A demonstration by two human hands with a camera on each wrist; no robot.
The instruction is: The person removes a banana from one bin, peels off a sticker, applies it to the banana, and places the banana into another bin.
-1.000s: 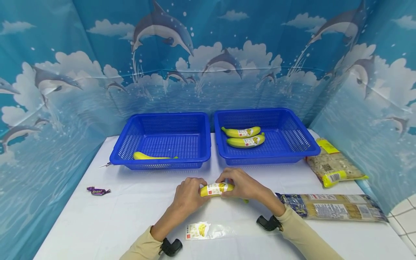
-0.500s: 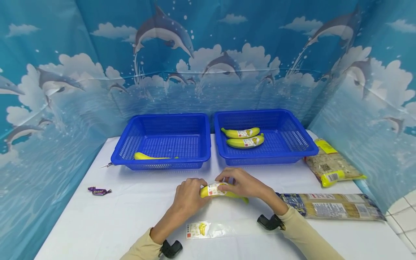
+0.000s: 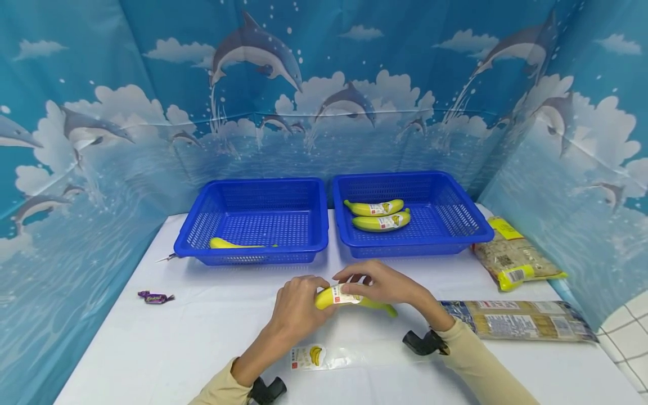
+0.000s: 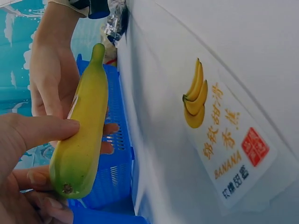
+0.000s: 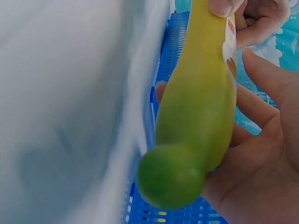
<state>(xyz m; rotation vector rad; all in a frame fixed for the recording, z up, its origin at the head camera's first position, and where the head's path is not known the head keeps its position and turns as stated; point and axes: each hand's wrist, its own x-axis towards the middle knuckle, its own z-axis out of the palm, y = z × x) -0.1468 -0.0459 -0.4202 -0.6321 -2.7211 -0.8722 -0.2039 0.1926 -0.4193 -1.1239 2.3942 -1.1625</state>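
Note:
A yellow banana (image 3: 324,300) with green ends lies level between both hands, just above the table, its stem pointing right. My left hand (image 3: 298,310) pinches its blunt end, with the thumb on top in the left wrist view. My right hand (image 3: 387,286) holds the middle, its thumb over a white banana label (image 3: 349,295) and its fingers behind the fruit. The right wrist view shows the green stem (image 5: 170,177) close up and the label's edge on the skin. In front of the hands, a clear strip carries another banana label (image 3: 307,357), printed with bananas and red and orange lettering.
Behind the hands stand two blue baskets: the left one (image 3: 253,254) holds an unlabelled banana, the right one (image 3: 415,247) two labelled bananas. A purple wrapped candy (image 3: 156,298) lies left. On the right are a grain bag (image 3: 521,256) and a long noodle pack (image 3: 516,320).
The right thumb has moved from the banana's lower side onto the label. The banana has shifted slightly right, and more of its stem end shows.

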